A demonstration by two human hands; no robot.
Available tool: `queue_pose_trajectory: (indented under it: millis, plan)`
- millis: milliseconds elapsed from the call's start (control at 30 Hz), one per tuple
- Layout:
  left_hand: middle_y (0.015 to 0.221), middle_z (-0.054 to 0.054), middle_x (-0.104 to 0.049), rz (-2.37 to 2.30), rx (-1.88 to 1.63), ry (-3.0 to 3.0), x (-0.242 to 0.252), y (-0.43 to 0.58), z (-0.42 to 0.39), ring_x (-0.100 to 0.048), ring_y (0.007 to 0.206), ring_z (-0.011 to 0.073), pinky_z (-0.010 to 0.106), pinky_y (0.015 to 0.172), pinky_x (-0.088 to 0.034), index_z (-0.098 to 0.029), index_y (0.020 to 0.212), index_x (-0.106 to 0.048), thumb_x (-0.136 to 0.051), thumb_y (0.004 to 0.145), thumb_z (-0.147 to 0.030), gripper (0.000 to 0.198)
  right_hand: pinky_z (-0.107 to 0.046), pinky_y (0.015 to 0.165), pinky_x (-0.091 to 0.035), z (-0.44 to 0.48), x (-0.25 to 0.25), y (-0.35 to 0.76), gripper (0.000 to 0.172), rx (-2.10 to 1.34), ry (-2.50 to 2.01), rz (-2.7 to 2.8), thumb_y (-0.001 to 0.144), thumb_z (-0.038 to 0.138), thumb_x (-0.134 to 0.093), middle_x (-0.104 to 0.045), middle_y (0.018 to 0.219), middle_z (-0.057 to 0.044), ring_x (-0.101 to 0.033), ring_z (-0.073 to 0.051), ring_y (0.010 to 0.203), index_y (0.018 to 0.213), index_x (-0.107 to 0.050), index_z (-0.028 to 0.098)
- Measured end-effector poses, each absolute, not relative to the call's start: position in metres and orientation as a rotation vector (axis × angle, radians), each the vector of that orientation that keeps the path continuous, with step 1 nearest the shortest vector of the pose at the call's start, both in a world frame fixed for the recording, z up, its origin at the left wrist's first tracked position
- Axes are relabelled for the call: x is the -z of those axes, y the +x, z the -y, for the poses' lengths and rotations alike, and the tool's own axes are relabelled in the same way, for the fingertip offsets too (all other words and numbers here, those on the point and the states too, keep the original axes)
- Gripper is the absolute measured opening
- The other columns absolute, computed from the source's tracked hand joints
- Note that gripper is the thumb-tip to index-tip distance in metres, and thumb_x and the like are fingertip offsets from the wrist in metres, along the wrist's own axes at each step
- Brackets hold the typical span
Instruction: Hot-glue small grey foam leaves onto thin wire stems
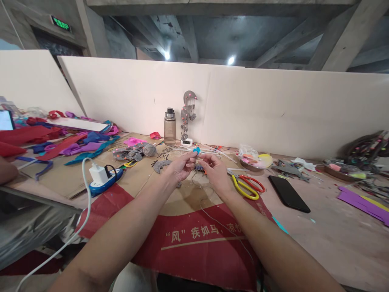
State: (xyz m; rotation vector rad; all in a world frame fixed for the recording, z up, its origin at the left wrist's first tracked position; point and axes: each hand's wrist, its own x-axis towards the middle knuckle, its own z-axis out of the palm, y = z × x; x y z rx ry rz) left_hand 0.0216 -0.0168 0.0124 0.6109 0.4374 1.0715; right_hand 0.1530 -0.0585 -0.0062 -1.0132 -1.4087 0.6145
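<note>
My left hand [181, 167] is raised over the cardboard, pinching a small bright blue piece [196, 150] between thumb and fingertips. Close to its right, my right hand [215, 169] has its fingers pressed together; whatever they pinch is too small to make out. A thin grey thread [208, 206] trails from below the hands across the red printed part of the cardboard [206, 247]. Scissors with one yellow and one red handle [247, 186] lie just right of my right hand. A grey crescent-shaped piece [161, 165] rests left of my left hand.
A bottle [169, 127] and a grey hanging ornament [189, 109] stand by the white partition [273, 105]. A black phone [288, 194] lies at right. At left are a blue power strip [106, 182], coloured fabric scraps [73, 142] and another person's arm [7, 170].
</note>
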Motion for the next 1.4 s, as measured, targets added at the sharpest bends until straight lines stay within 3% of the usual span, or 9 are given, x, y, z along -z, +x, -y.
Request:
queue_pose_trajectory:
  millis: [200, 500, 867, 1067, 1200, 1267, 1400]
  plan:
    - [0.056, -0.005, -0.049, -0.459, -1.131, 0.625, -0.01, 0.029, 0.02, -0.041, 0.041, -0.0021, 0.006, 0.032, -0.023, -0.01, 0.069, -0.055, -0.072, 0.076, -0.002, 0.019, -0.032, 0.082, -0.05, 0.06, 0.007, 0.14, 0.022, -0.763, -0.878, 1.276, 0.073, 0.039, -0.067, -0.069, 0.082, -0.002, -0.061, -0.016, 0.078, 0.082, -0.063, 0.019]
    - [0.055, -0.005, -0.053, -0.425, -1.204, 0.71, -0.005, 0.032, 0.02, -0.042, 0.041, -0.0014, 0.008, 0.035, -0.025, -0.009, 0.072, -0.058, -0.081, 0.067, -0.006, 0.023, -0.03, 0.075, -0.05, 0.065, 0.006, 0.132, 0.018, -0.771, -0.846, 1.254, 0.079, 0.038, -0.06, -0.065, 0.076, 0.0, -0.06, -0.014, 0.071, 0.078, -0.056, 0.02]
    - [0.053, -0.005, -0.054, -0.518, -1.328, 0.757, 0.002, 0.04, 0.021, -0.039, 0.041, -0.0004, 0.011, 0.036, -0.022, -0.011, 0.07, -0.06, -0.083, 0.061, -0.012, 0.024, -0.03, 0.073, -0.049, 0.065, 0.005, 0.135, 0.017, -0.594, -0.996, 1.33, 0.079, 0.036, -0.059, -0.068, 0.077, -0.003, -0.061, -0.016, 0.071, 0.081, -0.063, 0.019]
    - [0.057, -0.004, -0.056, -0.513, -1.362, 0.812, 0.004, 0.041, 0.026, -0.047, 0.047, 0.0029, 0.015, 0.044, -0.035, -0.012, 0.071, -0.062, -0.085, 0.055, -0.019, 0.029, -0.028, 0.064, -0.044, 0.062, 0.009, 0.132, 0.015, -0.396, -1.103, 1.368, 0.081, 0.033, -0.055, -0.06, 0.07, 0.0, -0.053, -0.014, 0.063, 0.074, -0.055, 0.02]
    - [0.064, -0.002, -0.059, -0.653, -1.345, 0.895, 0.004, 0.035, 0.027, -0.051, 0.05, 0.0049, 0.016, 0.039, -0.022, -0.013, 0.073, -0.062, -0.085, 0.055, -0.024, 0.032, -0.027, 0.065, -0.046, 0.067, 0.004, 0.141, 0.015, -0.528, -0.978, 1.285, 0.085, 0.036, -0.051, -0.059, 0.078, 0.001, -0.056, -0.013, 0.069, 0.08, -0.047, 0.022]
    - [0.064, -0.001, -0.06, -0.745, -1.347, 0.96, 0.003, 0.033, 0.028, -0.054, 0.054, 0.0068, 0.016, 0.04, -0.024, -0.014, 0.071, -0.061, -0.085, 0.057, -0.028, 0.031, -0.027, 0.066, -0.048, 0.068, -0.001, 0.151, 0.016, -0.629, -0.887, 1.211, 0.086, 0.037, -0.051, -0.06, 0.082, 0.002, -0.056, -0.012, 0.069, 0.082, -0.043, 0.024]
    - [0.063, 0.001, -0.062, -0.75, -1.315, 1.082, 0.003, 0.034, 0.03, -0.055, 0.055, 0.008, 0.017, 0.043, -0.031, -0.014, 0.069, -0.06, -0.085, 0.057, -0.032, 0.033, -0.021, 0.051, -0.041, 0.066, -0.012, 0.174, 0.019, -0.848, -0.907, 1.108, 0.079, 0.033, -0.057, -0.046, 0.062, 0.01, -0.038, -0.007, 0.047, 0.078, -0.04, 0.024]
